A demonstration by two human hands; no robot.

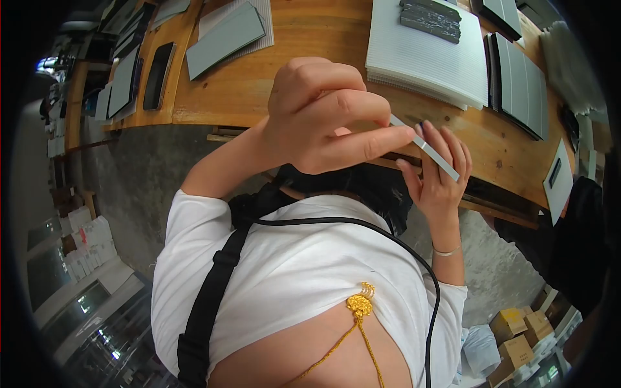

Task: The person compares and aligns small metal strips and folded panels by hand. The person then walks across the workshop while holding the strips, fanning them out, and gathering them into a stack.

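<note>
My left hand (339, 116) is raised over the front edge of the table. Its thumb and fingers pinch the upper end of a thin, flat, light grey strip (438, 158), seen nearly edge-on with a pale mark across it. My right hand (443, 165), with a bracelet at the wrist, holds the lower end of the strip, its fingers curved behind it. On the table beyond my hands is a stack of white ribbed sheets (427, 71), with a bundle of dark grey strips (430, 21) on top.
The wooden table (310, 39) carries grey panels (226, 40) at left, a black phone-like object (158, 76), and dark-backed grey panels (517, 84) at right. A person in dark clothing (556, 239) is at the right edge. Cardboard boxes (514, 355) stand on the floor.
</note>
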